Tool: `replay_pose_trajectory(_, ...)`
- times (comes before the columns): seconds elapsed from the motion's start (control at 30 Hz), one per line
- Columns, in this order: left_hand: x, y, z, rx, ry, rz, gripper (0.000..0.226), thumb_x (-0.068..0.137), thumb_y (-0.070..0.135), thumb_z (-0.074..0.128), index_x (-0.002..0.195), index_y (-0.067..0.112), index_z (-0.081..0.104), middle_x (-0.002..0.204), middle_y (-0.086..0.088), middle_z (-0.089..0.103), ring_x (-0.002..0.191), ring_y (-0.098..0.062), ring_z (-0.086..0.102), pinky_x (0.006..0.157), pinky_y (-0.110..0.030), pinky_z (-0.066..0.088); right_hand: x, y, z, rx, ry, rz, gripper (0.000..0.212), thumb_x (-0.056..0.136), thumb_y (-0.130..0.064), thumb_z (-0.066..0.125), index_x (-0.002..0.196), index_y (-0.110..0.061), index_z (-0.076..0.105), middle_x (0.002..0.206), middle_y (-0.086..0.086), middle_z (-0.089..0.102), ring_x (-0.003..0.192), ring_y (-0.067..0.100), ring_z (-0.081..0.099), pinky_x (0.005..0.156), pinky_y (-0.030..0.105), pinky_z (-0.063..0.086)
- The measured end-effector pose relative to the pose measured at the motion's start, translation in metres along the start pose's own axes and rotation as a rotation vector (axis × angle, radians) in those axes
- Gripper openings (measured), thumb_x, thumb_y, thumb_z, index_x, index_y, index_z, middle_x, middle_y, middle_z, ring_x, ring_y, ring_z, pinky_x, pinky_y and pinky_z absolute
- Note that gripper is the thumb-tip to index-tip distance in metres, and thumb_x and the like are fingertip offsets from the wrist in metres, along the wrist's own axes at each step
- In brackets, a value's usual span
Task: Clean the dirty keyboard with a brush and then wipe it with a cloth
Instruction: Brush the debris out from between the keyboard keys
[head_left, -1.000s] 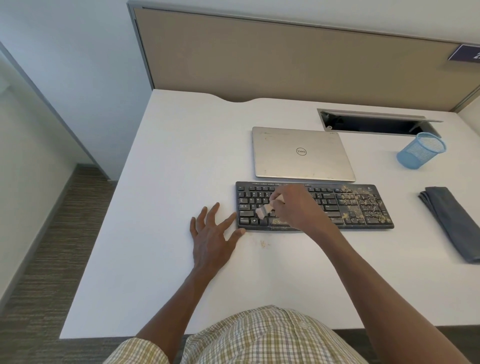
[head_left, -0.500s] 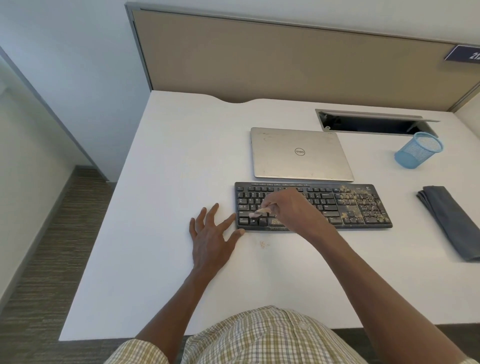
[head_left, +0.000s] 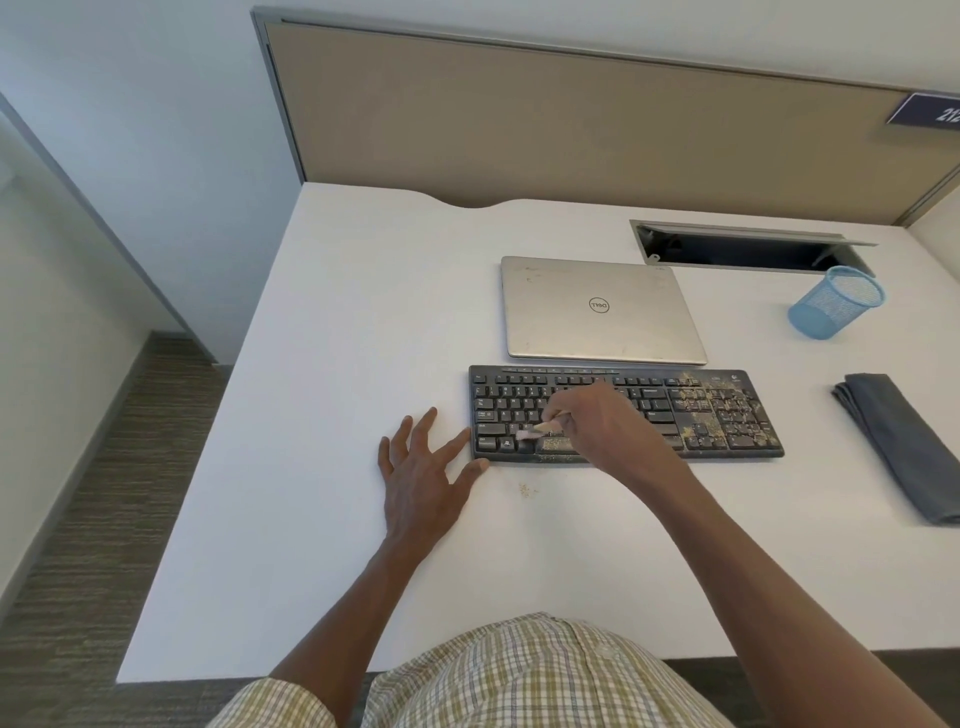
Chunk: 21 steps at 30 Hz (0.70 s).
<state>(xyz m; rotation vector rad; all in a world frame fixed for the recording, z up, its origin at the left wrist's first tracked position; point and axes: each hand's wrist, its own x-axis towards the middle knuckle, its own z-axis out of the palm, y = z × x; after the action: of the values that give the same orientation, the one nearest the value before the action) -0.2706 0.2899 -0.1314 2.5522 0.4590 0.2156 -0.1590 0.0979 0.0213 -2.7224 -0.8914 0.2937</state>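
A person is sitting at a white surface, seen from above. A black keyboard is lying in the middle of it and serves as the landmark here. Tan crumbs are covering the keyboard's right section and gathering along its near edge around the space bar.

The right hand is reaching over the keyboard's middle keys, its fingers closed around a small brush. The brush's pale bristle end is pointing toward the keyboard's left side and touching the lower key rows.

The left hand is lying flat just left of the keyboard, holding nothing, its fingers spread wide, with the thumb and forefinger touching the keyboard's near-left corner.

A small scatter of crumbs is sitting just in front of the keyboard. A folded grey cloth is lying well to the right of the keyboard. A closed silver laptop is resting directly behind the keyboard. A blue mesh cup is standing behind and to the right of the keyboard.
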Motion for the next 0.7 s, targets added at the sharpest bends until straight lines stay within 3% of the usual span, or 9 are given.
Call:
replay_pose_trajectory(0.1,0.0,0.0,0.001,-0.001,0.004,0.004,0.056,0.09,0.076,0.043,0.135,0.048,0.061,0.163,0.001,0.031,0.153,-0.027,0.014,0.124,-0.052,0.008,-0.002,-0.002,-0.006,-0.07,0.024,0.079,0.021,0.093,-0.006,0.053,0.099,-0.012,0.072,0.084,0.006,0.073,0.058,0.011,0.05,0.055,0.024,0.039)
replay_pose_trajectory(0.23,0.0,-0.001,0.002,0.003,0.025,0.011,0.055,0.09,0.075,0.044,0.133,0.046,0.063,0.162,0.0,0.034,0.153,-0.028,0.017,0.123,-0.054,0.011,-0.002,-0.008,-0.001,0.112,0.204,0.205,0.021,0.093,-0.01,0.049,0.092,-0.009,0.07,0.074,0.005,0.071,0.052,0.009,0.054,0.052,0.021,0.039)
replay_pose_trajectory(0.33,-0.001,-0.001,0.001,0.005,0.015,0.008,0.055,0.091,0.075,0.044,0.134,0.046,0.062,0.163,0.0,0.033,0.153,-0.027,0.016,0.123,-0.053,0.01,-0.011,-0.013,0.014,0.114,0.162,0.271,0.023,0.093,-0.01,0.046,0.083,-0.008,0.067,0.067,0.004,0.068,0.048,0.006,0.052,0.047,0.022,0.038)
replay_pose_trajectory(0.47,-0.001,0.0,0.001,-0.005,0.011,0.001,0.05,0.092,0.071,0.052,0.134,0.046,0.062,0.163,0.0,0.033,0.153,-0.027,0.015,0.124,-0.052,0.008,-0.02,-0.014,0.018,0.107,0.105,0.277,0.028,0.089,-0.007,0.042,0.069,-0.006,0.062,0.057,0.008,0.065,0.052,0.02,0.066,0.047,0.033,0.052)
replay_pose_trajectory(0.6,-0.001,0.0,0.0,-0.011,0.011,0.002,0.05,0.092,0.071,0.052,0.134,0.046,0.062,0.163,0.001,0.032,0.153,-0.026,0.015,0.124,-0.052,0.008,-0.018,-0.016,0.018,0.119,0.187,0.284,0.026,0.093,-0.009,0.044,0.072,-0.01,0.06,0.059,0.002,0.064,0.049,0.014,0.056,0.049,0.029,0.048)
replay_pose_trajectory(0.7,-0.001,0.0,-0.001,-0.013,0.003,-0.004,0.051,0.092,0.072,0.05,0.134,0.047,0.061,0.164,0.002,0.031,0.154,-0.025,0.013,0.124,-0.051,0.006,-0.025,-0.015,0.023,0.116,0.129,0.261,0.027,0.092,-0.008,0.044,0.073,-0.009,0.062,0.059,0.004,0.064,0.052,0.019,0.063,0.05,0.031,0.053)
